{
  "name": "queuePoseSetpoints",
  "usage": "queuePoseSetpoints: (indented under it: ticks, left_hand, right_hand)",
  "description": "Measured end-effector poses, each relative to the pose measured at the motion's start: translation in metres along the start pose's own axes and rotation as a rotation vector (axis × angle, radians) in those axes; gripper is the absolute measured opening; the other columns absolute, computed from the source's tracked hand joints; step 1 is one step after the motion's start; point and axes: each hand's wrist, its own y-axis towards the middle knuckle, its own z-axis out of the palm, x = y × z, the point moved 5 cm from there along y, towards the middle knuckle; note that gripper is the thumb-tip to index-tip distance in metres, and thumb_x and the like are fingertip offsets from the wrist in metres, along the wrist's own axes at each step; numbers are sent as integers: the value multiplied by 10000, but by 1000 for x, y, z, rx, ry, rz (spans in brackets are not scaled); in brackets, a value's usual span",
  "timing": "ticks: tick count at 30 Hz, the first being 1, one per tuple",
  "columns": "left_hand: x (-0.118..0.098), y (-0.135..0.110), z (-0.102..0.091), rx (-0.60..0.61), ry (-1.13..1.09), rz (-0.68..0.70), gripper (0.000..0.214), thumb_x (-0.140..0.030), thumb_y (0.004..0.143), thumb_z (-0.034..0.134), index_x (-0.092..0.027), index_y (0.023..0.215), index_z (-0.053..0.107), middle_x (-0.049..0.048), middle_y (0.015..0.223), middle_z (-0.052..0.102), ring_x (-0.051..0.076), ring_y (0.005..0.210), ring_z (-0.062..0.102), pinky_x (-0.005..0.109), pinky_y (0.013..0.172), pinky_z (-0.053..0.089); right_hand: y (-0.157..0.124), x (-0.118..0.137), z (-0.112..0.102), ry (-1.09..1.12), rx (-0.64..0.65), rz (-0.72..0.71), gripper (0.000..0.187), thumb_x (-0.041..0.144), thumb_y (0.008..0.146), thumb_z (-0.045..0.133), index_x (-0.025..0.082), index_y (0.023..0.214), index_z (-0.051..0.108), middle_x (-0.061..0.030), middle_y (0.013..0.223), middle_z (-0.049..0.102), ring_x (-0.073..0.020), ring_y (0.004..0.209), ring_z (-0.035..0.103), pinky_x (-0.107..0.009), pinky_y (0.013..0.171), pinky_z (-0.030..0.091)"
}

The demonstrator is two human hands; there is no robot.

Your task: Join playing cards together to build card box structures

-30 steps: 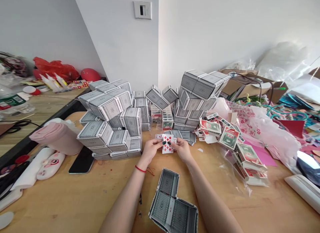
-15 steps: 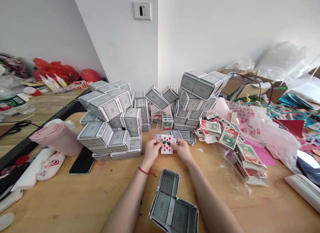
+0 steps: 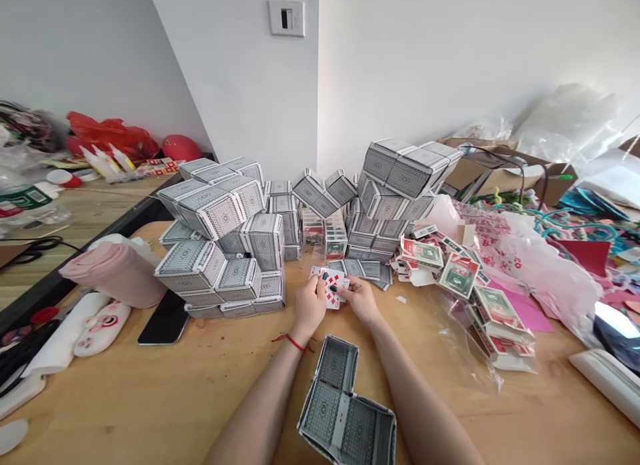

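- The left hand [image 3: 310,302] has its fingers nearly closed, with the thumb on the upper left part of the playing cards [image 3: 333,301]
- The right hand [image 3: 364,302] is pinching the same cards from the right side, its thumb lying on the face of the front one, which shows red diamonds
- These cards are between the two hands, above the middle of the wooden table [image 3: 175,398]; whether they touch its surface, I cannot tell
- A red string bracelet [image 3: 296,344] is around the left wrist
- Just behind the hands lie some grey-backed cards [image 3: 367,269]
- Between the forearms there is an L-shaped piece [image 3: 323,408] of grey card blocks
- To the left stands a stack of similar blocks [image 3: 235,278], with a black phone [image 3: 163,322] near it
- To the right, opened card boxes [image 3: 459,275] lie in a heap
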Motion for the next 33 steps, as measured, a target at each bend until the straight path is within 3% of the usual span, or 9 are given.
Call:
queuePoseSetpoints:
  ticks: [5, 11, 17, 21, 27, 33]
  left_hand:
    - [0, 0, -2, -36, 64, 17, 395, -296, 839, 340, -162, 503, 498, 69, 548, 568, 125, 521, 469, 252, 513, 218]
    - [5, 1, 0, -45, -46, -20, 458, -341, 832, 337, -168, 420, 435, 62, 452, 517, 106, 439, 399, 268, 482, 179]
    - [8, 0, -1, -78, -65, -16, 425, -346, 835, 342, -169, 464, 450, 46, 444, 489, 101, 430, 370, 271, 481, 167]
    - [9, 1, 0, -57, 93, 19, 383, -315, 857, 309, -163, 571, 512, 58, 519, 541, 116, 458, 425, 260, 485, 183]
    - [6, -1, -2, -80, 297, 59, 321, -288, 868, 302, -157, 682, 529, 80, 586, 578, 145, 506, 491, 265, 488, 183]
    - [-4, -6, 5, 31, 239, 221, 280, -264, 862, 317, -164, 705, 526, 86, 626, 580, 162, 588, 526, 266, 538, 274]
  right_hand:
    - [0, -1, 0, -20, 4, 0, 326, 379, 485, 741, 160, 635, 553, 18, 550, 587, -110, 477, 498, -236, 483, 405]
    - [0, -3, 1, -59, 37, 8, 349, 430, 518, 717, 147, 677, 588, 0, 563, 593, -118, 489, 500, -239, 483, 399]
    - [-3, 0, 2, -32, 143, 30, 336, 476, 640, 618, 162, 759, 607, -12, 601, 602, -130, 535, 528, -254, 525, 430]
    - [-5, 3, 2, -44, 153, 40, 335, 471, 652, 604, 160, 776, 615, -21, 608, 605, -147, 584, 557, -264, 562, 441]
    - [-2, 1, 0, -163, 83, -42, 274, 433, 670, 582, 173, 744, 626, -11, 599, 606, -157, 592, 549, -271, 570, 441]
    - [-4, 7, -5, -409, -119, -238, 235, 393, 727, 505, 192, 751, 624, -20, 604, 604, -173, 580, 532, -260, 542, 408]
